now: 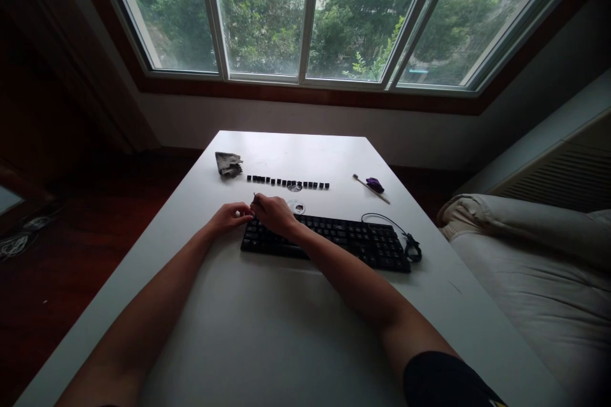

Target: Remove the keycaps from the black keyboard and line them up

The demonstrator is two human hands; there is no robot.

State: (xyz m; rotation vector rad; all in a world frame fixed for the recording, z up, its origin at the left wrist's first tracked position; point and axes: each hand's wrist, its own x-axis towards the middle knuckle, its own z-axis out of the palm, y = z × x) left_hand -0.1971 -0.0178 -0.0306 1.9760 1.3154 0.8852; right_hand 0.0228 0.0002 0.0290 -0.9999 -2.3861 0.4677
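A black keyboard (pixel 334 235) lies across the white table in front of me. My right hand (pixel 273 213) is over its upper left corner, fingers closed in a pinch; a small dark tip shows at the fingertips, too small to name. Just left of it, my left hand (pixel 231 217) is curled at the keyboard's left end, thumb and fingers together near the right fingertips. What it pinches, if anything, I cannot make out. Beyond the hands stands a row of small black keycaps (pixel 270 180). Between row and keyboard lies a clear round dish (pixel 296 206).
A grey rag (pixel 229 164) lies at the far left of the table (pixel 267 331). On the right are a toothbrush (pixel 375 191) and a crumpled purple thing (pixel 375 185). The keyboard's bundled cable (pixel 412 248) sits at its right end. A covered sofa (pixel 529 235) stands beyond the right edge.
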